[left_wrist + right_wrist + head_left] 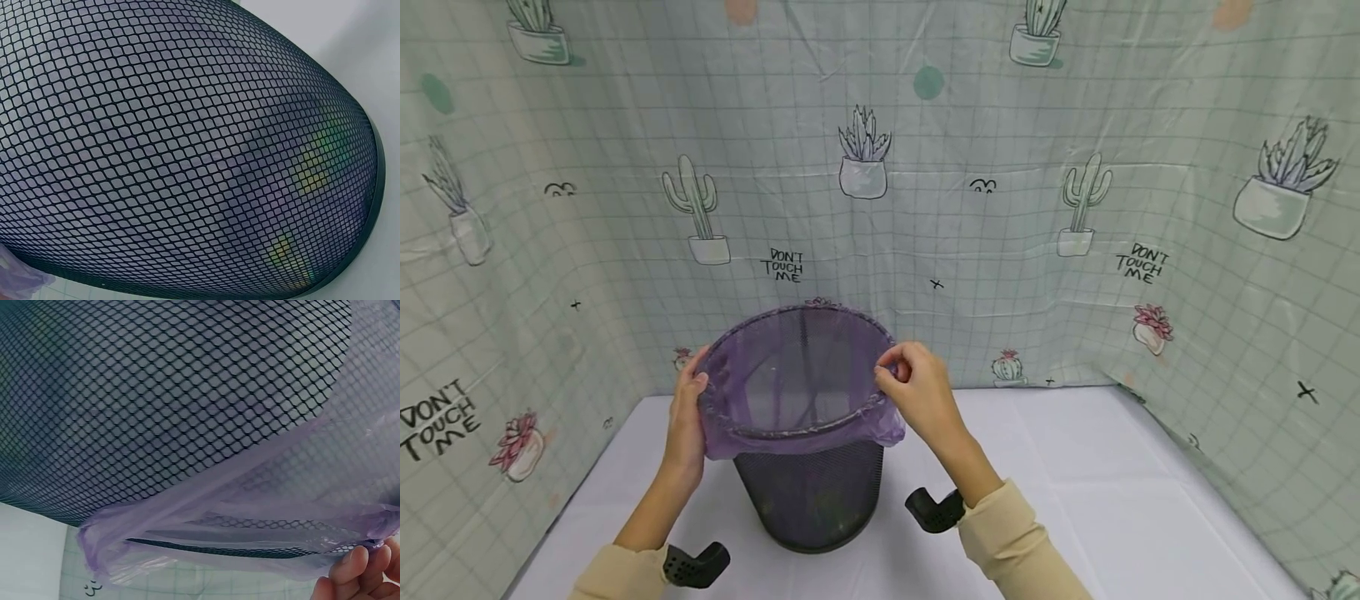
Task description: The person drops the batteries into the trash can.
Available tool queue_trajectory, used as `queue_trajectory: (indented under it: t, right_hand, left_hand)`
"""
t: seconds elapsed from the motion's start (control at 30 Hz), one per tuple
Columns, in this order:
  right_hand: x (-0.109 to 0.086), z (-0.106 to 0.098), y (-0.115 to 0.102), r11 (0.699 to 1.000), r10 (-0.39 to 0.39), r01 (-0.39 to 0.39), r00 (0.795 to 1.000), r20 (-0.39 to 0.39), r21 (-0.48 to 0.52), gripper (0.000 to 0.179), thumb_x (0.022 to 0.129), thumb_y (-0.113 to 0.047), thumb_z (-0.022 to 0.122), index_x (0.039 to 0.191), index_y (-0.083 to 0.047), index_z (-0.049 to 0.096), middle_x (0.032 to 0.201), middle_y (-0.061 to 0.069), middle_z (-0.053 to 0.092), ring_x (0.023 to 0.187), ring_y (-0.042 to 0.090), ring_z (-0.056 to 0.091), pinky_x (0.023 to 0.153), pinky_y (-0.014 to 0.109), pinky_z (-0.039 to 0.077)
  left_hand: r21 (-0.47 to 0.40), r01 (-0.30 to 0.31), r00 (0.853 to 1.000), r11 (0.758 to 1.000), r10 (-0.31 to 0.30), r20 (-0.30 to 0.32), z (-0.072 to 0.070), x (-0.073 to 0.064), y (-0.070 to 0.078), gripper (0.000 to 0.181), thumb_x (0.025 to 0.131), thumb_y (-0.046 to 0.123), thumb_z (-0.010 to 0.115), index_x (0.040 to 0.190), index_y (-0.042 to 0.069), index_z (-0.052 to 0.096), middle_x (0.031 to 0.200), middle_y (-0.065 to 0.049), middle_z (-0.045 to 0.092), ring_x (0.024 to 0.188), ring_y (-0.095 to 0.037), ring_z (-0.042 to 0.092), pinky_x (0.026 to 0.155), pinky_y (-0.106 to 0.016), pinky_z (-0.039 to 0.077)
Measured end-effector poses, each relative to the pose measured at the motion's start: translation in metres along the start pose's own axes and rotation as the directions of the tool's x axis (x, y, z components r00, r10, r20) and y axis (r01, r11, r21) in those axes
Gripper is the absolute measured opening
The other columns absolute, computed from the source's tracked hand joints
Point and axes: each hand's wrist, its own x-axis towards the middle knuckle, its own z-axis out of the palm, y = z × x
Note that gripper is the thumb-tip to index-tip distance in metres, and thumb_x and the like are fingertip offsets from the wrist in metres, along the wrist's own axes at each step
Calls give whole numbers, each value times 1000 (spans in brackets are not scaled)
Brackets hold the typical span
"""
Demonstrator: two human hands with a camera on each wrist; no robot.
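Note:
A black mesh wastebasket (816,504) stands on the white surface, tilted a little. A thin purple trash bag (842,437) lines it, its edge folded over the rim and hanging outside. My left hand (687,429) holds the bag-covered rim at the left, its thumb by the edge. At the right rim my right hand (921,392) pinches the bag's edge between thumb and fingers. In the right wrist view, fingertips of that hand (359,572) grip the gathered bag film (181,506). The left wrist view shows only mesh (156,125) and a bit of bag, no hand.
A white-covered table (1052,500) lies under the wastebasket. Cactus-print sheeting (940,225) encloses the back and both sides. Blurred yellow-green patches (312,172) show through the mesh near its base. A black device (700,567) sits at each wrist, beside beige sleeves.

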Motion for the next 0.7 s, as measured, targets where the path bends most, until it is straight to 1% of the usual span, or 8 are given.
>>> queue_trajectory:
  t: [0.1, 0.3, 0.37, 0.43, 0.53, 0.63, 0.7]
  right_hand:
    - [-2, 1, 1, 1000, -19, 19, 1000, -5, 10, 6, 84, -11, 63, 85, -5, 63, 75, 4, 45, 66, 14, 41, 58, 22, 35]
    - [-8, -1, 2, 999, -1, 1, 1000, 10, 51, 12, 88, -16, 63, 88, -4, 62, 76, 5, 46, 67, 14, 43, 57, 21, 36]
    - [-9, -4, 3, 998, 5, -7, 1000, 25, 60, 14, 89, -18, 62, 91, -4, 63, 76, 5, 48, 66, 14, 44, 57, 21, 37]
    - [-10, -7, 4, 998, 13, -16, 999, 46, 68, 17, 91, -20, 60, 97, -5, 61, 78, 5, 51, 66, 14, 46, 58, 21, 39]
    - [-13, -12, 6, 997, 19, -25, 997, 81, 70, 24, 92, -20, 57, 110, -4, 57, 82, 6, 56, 68, 13, 49, 60, 22, 41]
    - [-20, -18, 7, 998, 35, -42, 993, 111, 56, 31, 93, -18, 56, 121, -4, 50, 86, 7, 59, 71, 13, 51, 63, 24, 43]
    - [-24, -22, 6, 998, 40, -46, 992, 121, 45, 34, 93, -17, 55, 124, -6, 47, 87, 6, 60, 73, 13, 53, 66, 25, 44]
  left_hand:
    - [-6, 0, 1000, 1000, 0, 2, -1, -1, 0, 49, 96, 34, 28, 145, 25, 30, 131, 11, 40, 115, -7, 41, 91, -18, 35]
    - [-12, -10, 1000, 1000, 10, 11, -2, -3, 1, 49, 96, 33, 28, 145, 23, 30, 132, 9, 40, 117, -8, 41, 92, -18, 35]
    - [-8, -15, 1000, 1000, 15, 13, -2, -2, 1, 49, 97, 33, 29, 145, 22, 30, 134, 8, 39, 118, -8, 40, 92, -17, 34]
    - [0, -14, 1000, 1000, 14, 26, -1, -1, 2, 50, 97, 33, 28, 145, 22, 28, 137, 5, 36, 120, -8, 38, 93, -16, 33]
    - [14, 27, 997, 1000, -28, 77, -4, -1, 4, 51, 99, 36, 27, 148, 25, 22, 146, 2, 27, 127, -11, 32, 97, -18, 30]
    - [23, 86, 982, 996, -88, 167, -9, -1, 7, 52, 100, 39, 26, 149, 28, 14, 154, -2, 13, 138, -19, 20, 109, -32, 21]
    - [21, 100, 970, 995, -102, 219, -15, -1, 9, 53, 100, 40, 26, 150, 29, 10, 156, -2, 5, 142, -24, 12, 113, -42, 14]
